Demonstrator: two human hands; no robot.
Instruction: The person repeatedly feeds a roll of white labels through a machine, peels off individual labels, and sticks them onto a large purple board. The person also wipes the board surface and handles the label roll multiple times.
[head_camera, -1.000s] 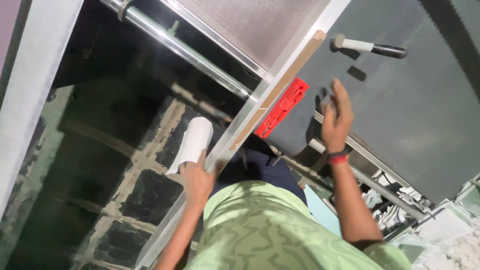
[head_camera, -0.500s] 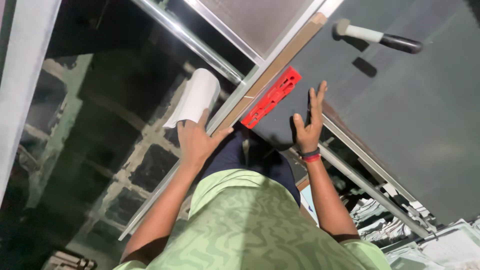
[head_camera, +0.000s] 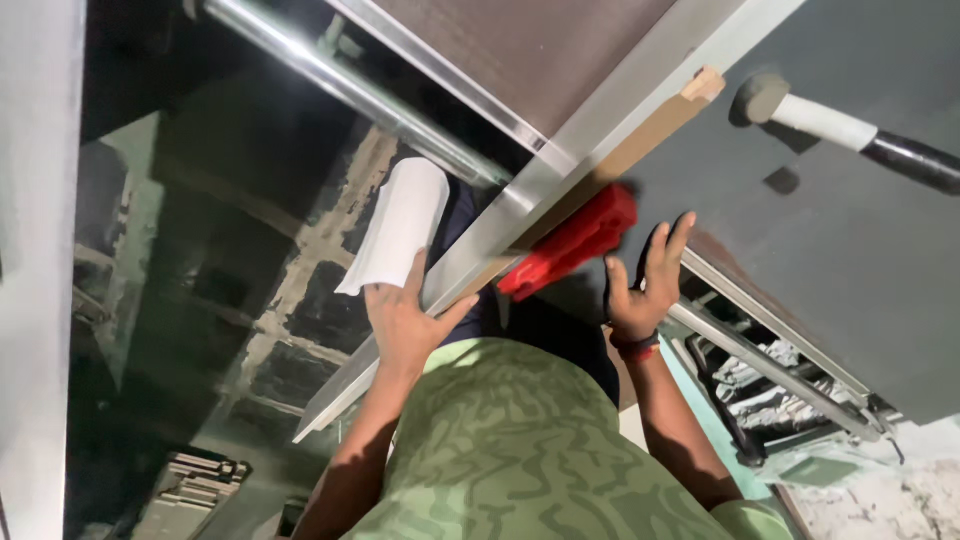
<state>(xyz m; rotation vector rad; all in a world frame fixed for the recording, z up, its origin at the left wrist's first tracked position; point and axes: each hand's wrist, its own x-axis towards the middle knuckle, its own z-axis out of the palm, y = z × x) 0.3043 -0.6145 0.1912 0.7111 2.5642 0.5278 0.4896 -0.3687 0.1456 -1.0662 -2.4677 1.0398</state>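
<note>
The left hand (head_camera: 405, 325) grips a curled white sheet (head_camera: 398, 228) against the pale metal frame bar (head_camera: 520, 205), seemingly steadying both. The right hand (head_camera: 645, 285), fingers spread, touches the red block (head_camera: 572, 243) beside the grey table's (head_camera: 860, 270) edge, mallet (head_camera: 850, 128) nearby

- Aluminium frame bar (head_camera: 520, 215): brushed metal, smooth, dull sheen.
- White sheet (head_camera: 398, 228): matt paper.
- Red block (head_camera: 572, 240): smooth plastic.
- Wooden strip (head_camera: 640, 140): pale, matt.
- Grey table (head_camera: 850, 260): matt, smooth.
- Mallet (head_camera: 840, 125): dull rubber head.
</note>
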